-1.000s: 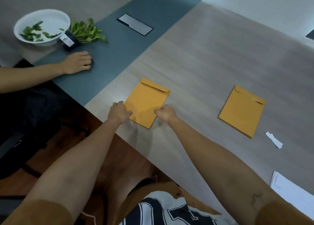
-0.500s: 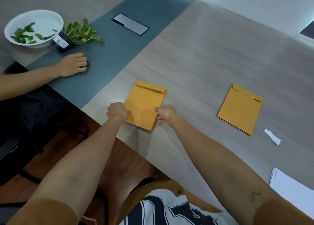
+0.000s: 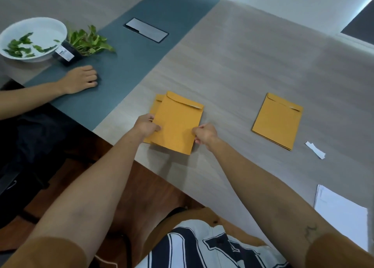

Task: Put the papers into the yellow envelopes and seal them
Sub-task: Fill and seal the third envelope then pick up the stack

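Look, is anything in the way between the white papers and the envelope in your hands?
Nothing visible. The left hand and right hand hold the envelope, and only bare table lies between it and the papers. The other envelope pile and the little paper strip sit farther back, off that path.

Top envelope (image 3: 178, 126) slid right, second envelope (image 3: 156, 105) exposed.

Open tabletop (image 3: 230, 109) separates held envelopes (image 3: 178, 126) from stack (image 3: 277, 123).
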